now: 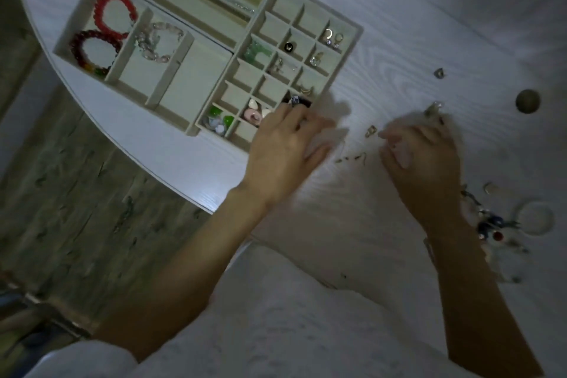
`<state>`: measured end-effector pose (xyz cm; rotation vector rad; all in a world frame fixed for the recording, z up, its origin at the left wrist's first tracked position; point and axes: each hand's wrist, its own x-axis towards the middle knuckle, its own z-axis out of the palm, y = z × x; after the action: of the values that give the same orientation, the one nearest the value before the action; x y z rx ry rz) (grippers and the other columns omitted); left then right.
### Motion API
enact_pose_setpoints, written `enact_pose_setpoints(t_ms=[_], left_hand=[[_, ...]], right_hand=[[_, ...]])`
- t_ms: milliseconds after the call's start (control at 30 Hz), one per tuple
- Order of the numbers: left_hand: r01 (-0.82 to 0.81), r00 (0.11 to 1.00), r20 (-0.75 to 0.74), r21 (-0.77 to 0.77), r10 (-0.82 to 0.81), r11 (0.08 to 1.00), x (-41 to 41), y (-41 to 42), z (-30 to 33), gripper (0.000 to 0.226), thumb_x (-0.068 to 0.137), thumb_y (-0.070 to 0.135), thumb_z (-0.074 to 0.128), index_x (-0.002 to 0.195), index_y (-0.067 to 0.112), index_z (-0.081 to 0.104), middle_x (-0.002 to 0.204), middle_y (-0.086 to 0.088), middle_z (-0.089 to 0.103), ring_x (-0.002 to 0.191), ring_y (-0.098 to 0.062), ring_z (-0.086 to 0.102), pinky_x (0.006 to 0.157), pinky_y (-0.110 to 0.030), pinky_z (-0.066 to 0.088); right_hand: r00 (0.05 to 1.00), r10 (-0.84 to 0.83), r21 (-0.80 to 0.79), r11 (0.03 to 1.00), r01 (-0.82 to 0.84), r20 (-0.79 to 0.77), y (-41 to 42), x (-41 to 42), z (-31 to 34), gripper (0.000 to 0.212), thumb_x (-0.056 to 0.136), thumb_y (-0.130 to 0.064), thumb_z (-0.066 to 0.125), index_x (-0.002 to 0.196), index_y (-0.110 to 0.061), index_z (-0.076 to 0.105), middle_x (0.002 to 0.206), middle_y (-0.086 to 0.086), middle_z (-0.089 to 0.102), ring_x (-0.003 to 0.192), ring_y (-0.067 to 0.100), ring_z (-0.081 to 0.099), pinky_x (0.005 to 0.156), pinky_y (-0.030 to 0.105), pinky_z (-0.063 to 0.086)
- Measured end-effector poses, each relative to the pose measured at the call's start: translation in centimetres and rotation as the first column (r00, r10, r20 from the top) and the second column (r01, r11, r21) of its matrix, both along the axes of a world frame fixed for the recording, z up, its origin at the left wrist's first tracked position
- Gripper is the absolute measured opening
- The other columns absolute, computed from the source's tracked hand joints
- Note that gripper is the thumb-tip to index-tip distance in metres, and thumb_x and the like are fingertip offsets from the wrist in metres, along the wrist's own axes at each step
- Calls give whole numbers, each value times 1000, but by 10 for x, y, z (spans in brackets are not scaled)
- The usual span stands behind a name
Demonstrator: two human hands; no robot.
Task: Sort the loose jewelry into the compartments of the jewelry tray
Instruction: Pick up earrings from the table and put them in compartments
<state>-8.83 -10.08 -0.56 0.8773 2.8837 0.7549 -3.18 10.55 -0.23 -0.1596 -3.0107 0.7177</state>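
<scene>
The beige jewelry tray [352, 40] lies at the upper left of the white table, its small grid holding earrings, rings and coloured stones. Red bead bracelets [115, 14] and a pale bracelet [159, 40] fill larger compartments. My left hand [285, 144] hovers at the tray's near right corner, fingers blurred and spread over the table. My right hand [423, 153] is to the right, fingers curled down onto the table by small loose pieces [369, 130]; whether it holds one is hidden. Tiny gold earrings [349, 159] lie between the hands.
A heap of tangled loose jewelry [491, 224] with a clear bangle [535, 216] lies at the right beside my right wrist. A small charm [439, 73] and a dark round knob [527, 101] sit farther back. The table's curved edge [171, 175] runs at left above the floor.
</scene>
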Motion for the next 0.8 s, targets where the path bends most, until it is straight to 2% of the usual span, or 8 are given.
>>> enact_pose_setpoints(t_ms=[67, 200, 300, 433, 533, 633, 733, 800], left_hand=[[72, 997, -23, 0, -72, 997, 11, 15, -2, 26, 86, 30, 62, 104, 14, 70, 93, -6, 63, 84, -26, 54, 69, -34, 42], [154, 988, -7, -139, -156, 978, 16, 35, -16, 19, 74, 21, 67, 90, 11, 71, 84, -11, 61, 78, -30, 55, 64, -37, 47], [186, 982, 11, -183, -187, 965, 14, 37, -23, 19, 80, 20, 53, 77, 7, 66, 78, -14, 59, 72, -32, 55, 57, -39, 47], [200, 978, -20, -181, -206, 963, 19, 36, -26, 22, 85, 20, 49, 79, 6, 64, 79, -14, 59, 72, -32, 54, 57, -39, 45], [188, 981, -32, -94, -192, 978, 19, 34, -28, 17, 87, 17, 50, 85, 5, 62, 87, -12, 60, 78, -30, 53, 65, -42, 46], [140, 989, 47, 46, -143, 989, 18, 32, -21, 16, 91, 22, 52, 89, 9, 61, 86, -4, 63, 83, -21, 48, 71, -31, 40], [-53, 957, 291, 252, -23, 966, 14, 32, -8, 8, 92, 20, 60, 94, 13, 61, 83, 3, 65, 77, -11, 55, 66, -21, 41], [-207, 880, 474, 359, 13, 910, 9, 32, 0, 6, 93, 19, 61, 97, 16, 58, 83, 6, 66, 75, -3, 59, 62, -13, 38]], right_hand=[[1000, 13, 21, 1000, -13, 7, -2, 13, -9, 23, 85, -19, 55, 102, -10, 67, 96, 9, 65, 89, 30, 59, 87, 43, 42], [999, -12, 41, 999, 13, -30, -4, 17, -22, 32, 86, -16, 55, 116, -8, 63, 104, 15, 58, 92, 31, 55, 82, 43, 47], [996, 66, 29, 998, -64, -57, -4, 10, -25, 30, 80, -13, 62, 109, -10, 65, 104, 15, 56, 93, 31, 52, 82, 39, 45], [988, 139, 55, 989, -135, -72, -5, 9, -31, 16, 75, -13, 68, 91, -14, 69, 99, 11, 56, 91, 27, 46, 83, 29, 35], [989, 124, 16, 992, -123, -81, -1, 13, -33, 5, 80, -15, 66, 84, -12, 67, 98, 11, 55, 92, 27, 48, 83, 32, 38], [993, 85, -65, 994, -91, -77, 2, 17, -28, 6, 83, -15, 62, 85, -10, 65, 98, 10, 55, 94, 27, 48, 84, 31, 36], [1000, 1, -286, 958, 8, 31, -1, 14, -16, 11, 85, -15, 59, 95, -16, 64, 99, 0, 59, 96, 20, 52, 85, 32, 40], [993, -7, -500, 864, 67, 120, -8, 8, -5, 22, 88, -12, 58, 107, -23, 60, 103, -9, 62, 100, 9, 56, 88, 28, 45]])
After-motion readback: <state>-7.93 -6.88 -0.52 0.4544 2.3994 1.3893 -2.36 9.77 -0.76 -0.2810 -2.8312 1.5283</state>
